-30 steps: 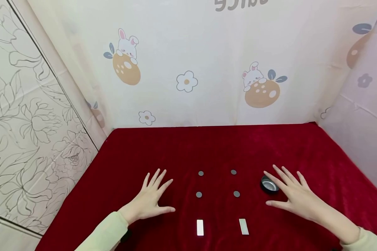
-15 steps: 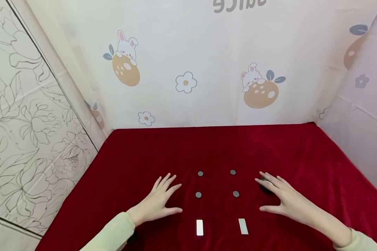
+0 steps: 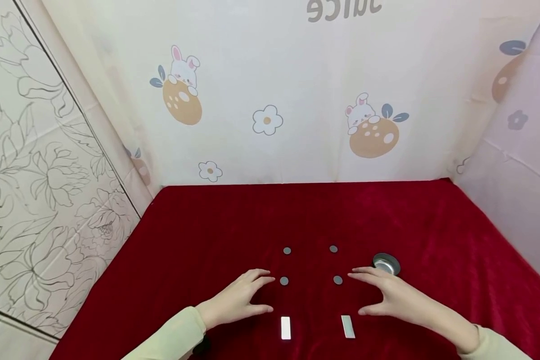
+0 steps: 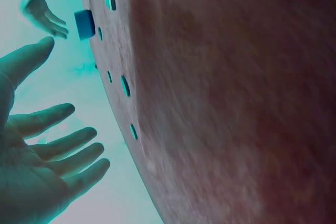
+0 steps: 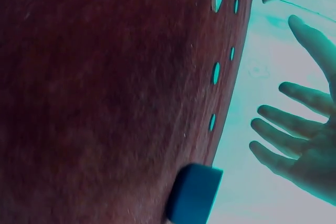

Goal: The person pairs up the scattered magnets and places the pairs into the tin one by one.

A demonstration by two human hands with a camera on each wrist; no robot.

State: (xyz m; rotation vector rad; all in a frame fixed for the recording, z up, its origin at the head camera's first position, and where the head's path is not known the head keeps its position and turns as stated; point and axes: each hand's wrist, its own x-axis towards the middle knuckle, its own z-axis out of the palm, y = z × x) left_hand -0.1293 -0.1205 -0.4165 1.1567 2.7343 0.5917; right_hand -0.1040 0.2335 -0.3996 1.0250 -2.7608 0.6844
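Note:
My left hand hovers over the red cloth, thumb and fingers apart and pointing right, with nothing in it. Its fingertips come close to the front left grey disc. Opposite, my right hand is held with thumb and fingers spread, pointing left and holding nothing. The fingers reach near the front right grey disc. Behind that hand stands a small round dark tin with a silvery inside, partly covered by the hand. In the right wrist view the tin rises from the cloth below the fingers.
Two more grey discs lie farther back, a left disc and a right disc. Nearer the front are a bright white rectangular strip and a pale grey strip. A printed curtain closes off the table's far edge.
Both hands have moved inward, toward each other and slightly nearer the front, their fingers now less spread. The tin shows again after the right hand passed over it. Discs and strips stay put.

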